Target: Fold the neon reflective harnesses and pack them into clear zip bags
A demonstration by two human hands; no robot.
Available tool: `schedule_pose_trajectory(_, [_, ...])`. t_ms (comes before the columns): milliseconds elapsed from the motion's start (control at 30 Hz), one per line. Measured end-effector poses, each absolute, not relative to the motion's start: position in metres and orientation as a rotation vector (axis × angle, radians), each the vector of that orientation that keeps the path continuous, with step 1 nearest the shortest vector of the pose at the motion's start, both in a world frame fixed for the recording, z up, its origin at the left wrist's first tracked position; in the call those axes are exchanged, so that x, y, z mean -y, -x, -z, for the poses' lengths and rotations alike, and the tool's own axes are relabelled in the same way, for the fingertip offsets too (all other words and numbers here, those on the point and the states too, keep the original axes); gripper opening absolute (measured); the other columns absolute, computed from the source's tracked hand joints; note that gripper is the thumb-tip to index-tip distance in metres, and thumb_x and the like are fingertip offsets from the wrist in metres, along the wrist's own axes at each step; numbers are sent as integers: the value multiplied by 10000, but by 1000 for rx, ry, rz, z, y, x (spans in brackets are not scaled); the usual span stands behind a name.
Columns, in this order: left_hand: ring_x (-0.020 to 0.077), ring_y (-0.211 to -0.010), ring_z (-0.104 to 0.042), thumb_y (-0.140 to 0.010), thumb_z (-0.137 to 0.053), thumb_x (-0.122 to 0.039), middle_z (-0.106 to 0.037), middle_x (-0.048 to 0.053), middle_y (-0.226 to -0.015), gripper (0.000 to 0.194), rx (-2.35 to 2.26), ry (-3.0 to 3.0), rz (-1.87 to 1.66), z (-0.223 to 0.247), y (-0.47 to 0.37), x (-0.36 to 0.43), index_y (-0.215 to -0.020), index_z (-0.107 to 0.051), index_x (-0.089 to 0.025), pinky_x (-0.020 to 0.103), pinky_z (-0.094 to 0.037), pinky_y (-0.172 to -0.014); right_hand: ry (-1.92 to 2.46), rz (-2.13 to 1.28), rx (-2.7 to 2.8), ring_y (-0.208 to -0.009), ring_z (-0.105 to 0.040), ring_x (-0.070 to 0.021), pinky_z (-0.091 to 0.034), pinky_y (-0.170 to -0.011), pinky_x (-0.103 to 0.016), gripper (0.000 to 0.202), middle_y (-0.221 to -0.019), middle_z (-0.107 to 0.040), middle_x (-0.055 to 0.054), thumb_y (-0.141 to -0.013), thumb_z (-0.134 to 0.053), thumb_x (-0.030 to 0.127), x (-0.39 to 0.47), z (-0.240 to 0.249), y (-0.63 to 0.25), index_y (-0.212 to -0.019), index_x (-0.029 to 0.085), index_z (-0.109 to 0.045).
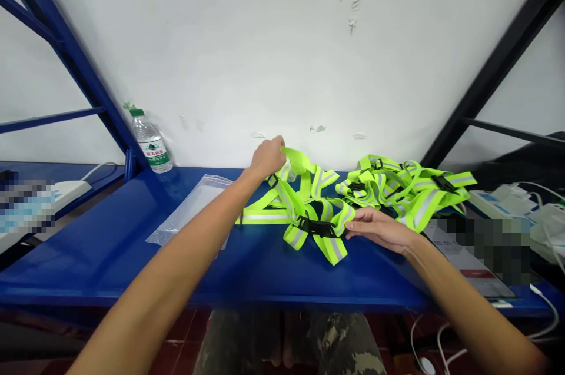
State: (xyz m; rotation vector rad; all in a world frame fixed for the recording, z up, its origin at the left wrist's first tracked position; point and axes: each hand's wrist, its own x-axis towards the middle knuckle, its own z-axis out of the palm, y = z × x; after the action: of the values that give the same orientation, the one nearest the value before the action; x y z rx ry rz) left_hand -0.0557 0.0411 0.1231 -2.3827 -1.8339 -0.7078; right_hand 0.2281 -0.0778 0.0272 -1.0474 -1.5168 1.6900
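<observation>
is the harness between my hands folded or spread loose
Spread loose: the harness lies in open, uneven loops on the blue table, and the left hand holds one strap up.

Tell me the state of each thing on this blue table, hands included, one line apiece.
Left hand, closed on the nearer harness
Right hand, pinching that harness's right side
Nearer reflective harness, loosely spread, partly lifted
Black buckle, clasped or not, unclear
Reflective strap pile, tangled
Clear zip bag, lying flat
Water bottle, standing, capped
Screen, lit
</observation>
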Motion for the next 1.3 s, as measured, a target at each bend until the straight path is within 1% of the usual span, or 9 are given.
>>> schedule_pose_trajectory(233, [186, -751, -613, -886, -470, -196, -562, 32, -805, 174, 1490, 2217, 1749, -178, 49, -19, -1055, -462, -233, 330, -458, -716, 1475, -1287, 1945, -916, -676, -264, -547, -715, -346, 496, -1030, -714, -155, -777, -672, 575, 55, -67, -230, -1030, 150, -715])
schedule_pose_trajectory(333, [136, -671, -590, -867, -471, -172, -526, 7, -814, 182, 1455, 2328, 2059, -187, 38, -11, -1016, -404, -252, 292, -469, -655, 1392, -1007, 1807, -1158, -589, -316, -536, -866, -406, 879, -1389, -528, -169, -670, -797, 485, 33, -77, -207, -1429, 229, -436])
schedule_pose_trajectory(433, [109, -630, -565, -827, -488, -154, -504, -4, -827, 215, 1443, 2435, 2262, -194, 30, 0, -976, -367, -252, 269, -479, -611, 1217, -961, 1799, -1279, -496, -335, -489, -960, -436, 1161, -1521, -369, -146, -527, -892, 367, 14, -81, -173, -1505, 296, -271])
schedule_pose_trajectory(500, [103, -612, -549, -795, -498, -143, -501, -8, -815, 237, 1488, 2470, 2374, -199, 30, 7, -959, -362, -246, 263, -479, -586, 1089, -1068, 1746, -1185, -572, -302, -496, -934, -423, 978, -1392, -530, -139, -544, -878, 345, 7, -85, -153, -1408, 268, -427])
schedule_pose_trajectory(567, [102, -603, -539, -763, -514, -141, -511, -7, -805, 252, 1568, 2491, 2470, -204, 36, 12, -951, -376, -237, 251, -465, -557, 1014, -1198, 1678, -1029, -638, -251, -506, -885, -395, 598, -1144, -684, -104, -622, -825, 363, 4, -92, -140, -1162, 213, -618])
schedule_pose_trajectory(700, [90, -583, -524, -718, -586, -200, -540, 6, -818, 263, 1630, 2640, 2529, -213, 62, 14, -945, -455, -214, 206, -396, -486, 958, -1350, 1520, -783, -645, -176, -523, -787, -349, 202, -841, -702, -60, -733, -737, 316, 2, -119, -139, -838, 168, -647])
schedule_pose_trajectory(967, [136, -538, -581, -800, -609, -569, -679, 78, -902, 488, 1959, 3334, 1765, -203, 87, 5, -1156, -545, -241, 265, -443, -465, 922, -875, 1342, -508, -482, -61, -450, -523, -223, 226, -656, -524, 22, -913, -590, 301, -5, -203, -155, -754, 178, -486])
schedule_pose_trajectory(1067, [156, -572, -625, -847, -568, -562, -697, 114, -1011, 538, 2011, 3601, 1432, -193, 70, 1, -1287, -506, -260, 288, -491, -480, 922, -831, 1445, -457, -452, -53, -404, -452, -212, 263, -621, -464, 36, -908, -609, 362, -2, -225, -150, -770, 183, -476])
schedule_pose_trajectory(1300, [203, -987, -669, -841, -556, -204, -618, 109, -1256, 419, 1490, 3138, 2150, -218, 63, -16, -1259, -563, -182, 287, -580, -700, 975, -828, 1409, -425, -397, -3, -288, -409, -151, 225, -596, -425, 51, -845, -697, 259, 12, -248, -176, -750, 104, -563])
